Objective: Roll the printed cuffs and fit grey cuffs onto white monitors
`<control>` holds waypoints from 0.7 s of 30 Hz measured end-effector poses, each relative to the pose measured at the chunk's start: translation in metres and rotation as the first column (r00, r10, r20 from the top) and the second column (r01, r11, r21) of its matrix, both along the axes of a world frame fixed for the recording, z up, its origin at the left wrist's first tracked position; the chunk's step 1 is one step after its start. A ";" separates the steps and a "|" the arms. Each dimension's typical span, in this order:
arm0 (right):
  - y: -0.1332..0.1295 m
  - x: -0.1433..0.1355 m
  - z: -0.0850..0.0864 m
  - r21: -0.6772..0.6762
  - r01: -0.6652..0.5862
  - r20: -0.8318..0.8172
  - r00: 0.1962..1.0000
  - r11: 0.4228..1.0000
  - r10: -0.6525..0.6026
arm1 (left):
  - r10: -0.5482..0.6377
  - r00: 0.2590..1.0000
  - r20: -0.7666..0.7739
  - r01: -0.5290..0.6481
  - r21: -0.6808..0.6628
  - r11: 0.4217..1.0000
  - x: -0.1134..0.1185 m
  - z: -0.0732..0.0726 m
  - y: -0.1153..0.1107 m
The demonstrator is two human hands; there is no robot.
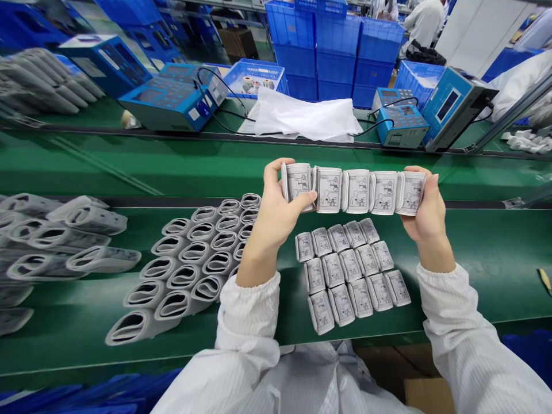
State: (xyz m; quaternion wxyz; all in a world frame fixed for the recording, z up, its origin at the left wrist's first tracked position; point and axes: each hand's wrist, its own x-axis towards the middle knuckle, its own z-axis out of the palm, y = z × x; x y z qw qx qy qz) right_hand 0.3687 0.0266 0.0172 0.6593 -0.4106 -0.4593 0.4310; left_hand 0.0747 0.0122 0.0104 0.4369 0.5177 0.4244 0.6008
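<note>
A row of several folded grey cuffs with printed drawings is held up above the green table, pressed together end to end. My left hand grips the row's left end, its thumb across the front of the first cuff. At the right end my right hand is closed round the last cuff. Below the row, more folded cuffs lie on the table in three rows, prints facing up. Left of my left forearm stand many rolled grey cuffs in slanting rows, their open loops showing.
More rolled cuffs are stacked at the far left. On the shelf behind are blue devices with cables, a white cloth and a blue basket. Blue crates rise beyond. People in white are at the back right.
</note>
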 end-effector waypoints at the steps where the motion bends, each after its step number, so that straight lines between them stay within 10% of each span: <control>1: 0.000 0.000 -0.001 0.003 -0.003 0.002 1.000 1.000 0.003 | -0.001 1.000 -0.008 0.001 0.009 1.000 -0.001 -0.002 0.001; 8: 0.010 0.007 -0.014 0.015 -0.085 0.081 0.993 0.996 0.084 | 0.075 0.993 -0.091 -0.063 0.122 0.991 -0.007 -0.032 0.025; 13: 0.046 0.015 -0.055 0.104 -0.198 0.369 0.918 0.975 0.147 | 0.271 0.871 -0.409 -0.179 0.248 0.952 -0.010 -0.058 0.037; 21: 0.053 0.025 -0.128 -0.250 -0.279 0.602 0.705 0.927 0.375 | 0.144 0.706 -0.694 -0.139 0.064 0.988 -0.010 -0.109 -0.002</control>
